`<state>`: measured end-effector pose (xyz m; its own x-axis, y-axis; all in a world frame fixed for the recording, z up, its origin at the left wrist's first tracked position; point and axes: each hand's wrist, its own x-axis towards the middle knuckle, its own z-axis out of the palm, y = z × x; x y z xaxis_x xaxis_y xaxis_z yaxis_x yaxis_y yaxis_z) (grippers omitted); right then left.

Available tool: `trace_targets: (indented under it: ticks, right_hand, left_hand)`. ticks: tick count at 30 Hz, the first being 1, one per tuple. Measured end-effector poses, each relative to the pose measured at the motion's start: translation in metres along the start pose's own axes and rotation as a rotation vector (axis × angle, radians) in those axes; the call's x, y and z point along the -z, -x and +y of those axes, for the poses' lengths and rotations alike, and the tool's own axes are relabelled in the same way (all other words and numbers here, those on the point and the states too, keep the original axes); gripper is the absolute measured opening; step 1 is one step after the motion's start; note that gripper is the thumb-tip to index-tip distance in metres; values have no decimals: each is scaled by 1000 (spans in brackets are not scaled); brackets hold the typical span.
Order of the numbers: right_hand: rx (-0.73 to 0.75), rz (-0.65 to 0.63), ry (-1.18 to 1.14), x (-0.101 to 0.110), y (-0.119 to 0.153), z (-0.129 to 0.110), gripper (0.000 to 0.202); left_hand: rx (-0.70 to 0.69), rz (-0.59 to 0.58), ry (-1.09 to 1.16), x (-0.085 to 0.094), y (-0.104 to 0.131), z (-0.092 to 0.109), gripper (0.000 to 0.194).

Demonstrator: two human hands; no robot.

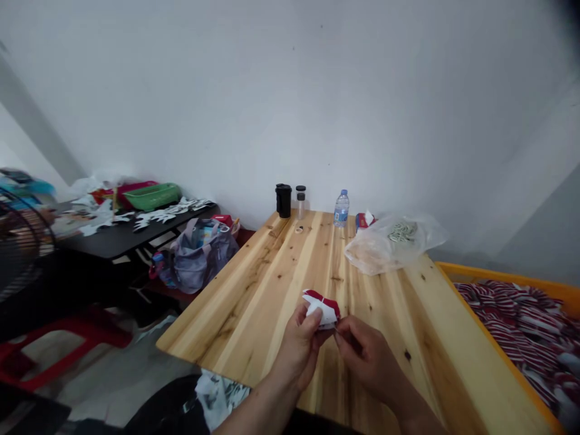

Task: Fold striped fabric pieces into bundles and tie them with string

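Note:
A small white and dark-red fabric piece is held above the near part of the wooden table. My left hand grips it, with the thumb on its white face and the fingers behind. At the piece's right corner, my right hand is closed in a pinch. What lies between those fingertips is too small to make out.
On the table's far side stand a black cup, a clear jar, a water bottle, a tissue pack and a plastic bag. A yellow-rimmed bin holds striped fabric pieces on the right. A grey bag sits left.

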<state>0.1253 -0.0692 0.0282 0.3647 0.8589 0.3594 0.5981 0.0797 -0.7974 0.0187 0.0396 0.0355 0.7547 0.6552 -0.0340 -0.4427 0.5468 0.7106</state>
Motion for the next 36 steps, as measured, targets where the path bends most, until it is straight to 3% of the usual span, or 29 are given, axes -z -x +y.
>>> trace_targets:
  ticks: [4, 7, 9, 18, 22, 28, 36]
  right_hand:
    - [193, 144, 382, 6, 4, 8, 9]
    - [200, 283, 359, 4, 7, 13, 6]
    - [179, 337, 321, 4, 8, 16, 14]
    - [315, 94, 454, 28, -4, 16, 12]
    - [424, 188, 494, 31, -7, 10, 7]
    - [683, 229, 627, 36, -7, 8, 30]
    - [694, 230, 744, 38, -1, 8, 28]
  left_hand:
    - [60, -50, -115, 5, 4, -3, 28]
    - [54, -57, -208, 7, 5, -1, 29]
    - [68, -82, -251, 10, 4, 1, 29]
    - [133, -235, -385, 25, 7, 16, 32]
    - [169, -254, -380, 25, 11, 20, 34]
    - [242, -279, -353, 26, 15, 22, 33]
    - [303, -273, -333, 23, 17, 20, 31]
